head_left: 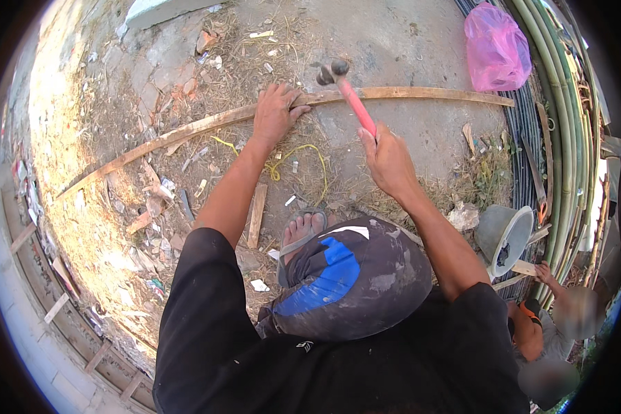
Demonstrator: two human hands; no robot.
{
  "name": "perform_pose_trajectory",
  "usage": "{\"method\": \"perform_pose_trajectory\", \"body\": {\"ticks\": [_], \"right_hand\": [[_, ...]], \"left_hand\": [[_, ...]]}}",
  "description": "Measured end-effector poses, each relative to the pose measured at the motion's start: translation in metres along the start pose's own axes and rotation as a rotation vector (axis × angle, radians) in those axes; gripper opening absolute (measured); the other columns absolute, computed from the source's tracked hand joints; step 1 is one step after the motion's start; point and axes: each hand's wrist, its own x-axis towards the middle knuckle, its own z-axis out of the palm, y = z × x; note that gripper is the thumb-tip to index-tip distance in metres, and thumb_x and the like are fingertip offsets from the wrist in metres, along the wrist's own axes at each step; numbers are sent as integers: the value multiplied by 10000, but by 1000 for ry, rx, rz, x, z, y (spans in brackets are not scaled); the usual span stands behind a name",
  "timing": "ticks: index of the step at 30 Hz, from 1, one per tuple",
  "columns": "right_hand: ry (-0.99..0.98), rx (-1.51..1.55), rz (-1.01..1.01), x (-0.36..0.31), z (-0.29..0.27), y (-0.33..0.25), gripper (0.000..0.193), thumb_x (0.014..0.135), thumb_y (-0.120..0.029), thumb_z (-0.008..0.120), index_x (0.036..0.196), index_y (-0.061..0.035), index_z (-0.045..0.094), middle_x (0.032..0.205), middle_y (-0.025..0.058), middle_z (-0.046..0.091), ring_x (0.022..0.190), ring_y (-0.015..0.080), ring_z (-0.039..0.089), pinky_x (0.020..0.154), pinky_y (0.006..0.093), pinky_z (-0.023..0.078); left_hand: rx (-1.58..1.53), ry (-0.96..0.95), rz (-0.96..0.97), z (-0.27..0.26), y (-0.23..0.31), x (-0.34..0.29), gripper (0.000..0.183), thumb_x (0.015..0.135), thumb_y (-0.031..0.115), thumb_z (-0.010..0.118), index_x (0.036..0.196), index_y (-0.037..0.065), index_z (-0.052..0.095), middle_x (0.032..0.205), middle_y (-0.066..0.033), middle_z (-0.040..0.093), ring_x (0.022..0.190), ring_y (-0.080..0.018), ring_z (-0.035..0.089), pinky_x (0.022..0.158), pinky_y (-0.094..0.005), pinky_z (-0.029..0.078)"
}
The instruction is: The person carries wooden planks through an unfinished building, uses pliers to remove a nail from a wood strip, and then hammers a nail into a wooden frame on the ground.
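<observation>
A long, narrow wooden strip [421, 92] lies across the ground in front of me, bowed by the lens. My left hand [276, 114] grips it near its middle, fingers over the top and thumb on the near side. In my right hand [388, 162] is a hammer [355, 103] with a red handle, my fist closed round the lower end. Its dark, slightly blurred head is raised and overlaps the strip in view, just right of my left hand; whether it touches the wood I cannot tell. Yellow cord [276, 169] lies on the ground below the strip.
A pink plastic bag [497, 47] sits at the far right, beside dark rods and long bamboo poles [566, 138]. Nearer are a grey bucket [504, 238] and a handsaw [533, 172]. Other people [528, 331] are at lower right. Brick pieces and a short board [257, 215] litter the ground.
</observation>
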Motion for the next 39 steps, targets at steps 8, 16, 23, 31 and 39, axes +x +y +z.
{"method": "perform_pose_trajectory", "body": {"ticks": [8, 16, 23, 31, 39], "right_hand": [[176, 54, -45, 4, 22, 29, 300, 998, -298, 520, 982, 2, 506, 658, 252, 587, 648, 467, 608, 570, 551, 428], [207, 161, -22, -8, 20, 0, 379, 994, -359, 498, 1026, 17, 545, 784, 265, 641, 763, 481, 624, 674, 575, 462], [-107, -224, 103, -1, -80, 6, 418, 998, -399, 475, 998, 8, 570, 857, 261, 654, 807, 455, 625, 726, 568, 459], [39, -279, 186, -114, -198, 81, 411, 1005, -386, 473, 1005, 14, 569, 792, 248, 629, 757, 439, 612, 710, 531, 454], [261, -36, 405, -175, -238, 100, 426, 997, -385, 518, 965, 37, 570, 651, 115, 460, 611, 202, 430, 597, 384, 375]], "left_hand": [[6, -2, 13, 5, 3, -1, 369, 771, 308, 772, 1039, 65, 699, 988, -73, 624, 959, -276, 557, 850, -405, 443], [29, -25, 7, -5, 3, -3, 375, 766, 300, 776, 1046, 64, 695, 1016, -84, 623, 994, -281, 553, 872, -401, 445], [118, -76, 30, -9, -2, -2, 418, 761, 274, 779, 1113, 86, 656, 1038, -108, 613, 1020, -323, 548, 882, -428, 447], [224, -129, 28, -30, 0, -20, 382, 756, 81, 713, 1116, 74, 586, 1154, -131, 575, 1102, -345, 522, 918, -454, 433], [130, -40, 68, -73, 25, 8, 336, 773, 113, 724, 1081, 41, 612, 1017, -126, 595, 980, -351, 548, 887, -428, 454]]}}
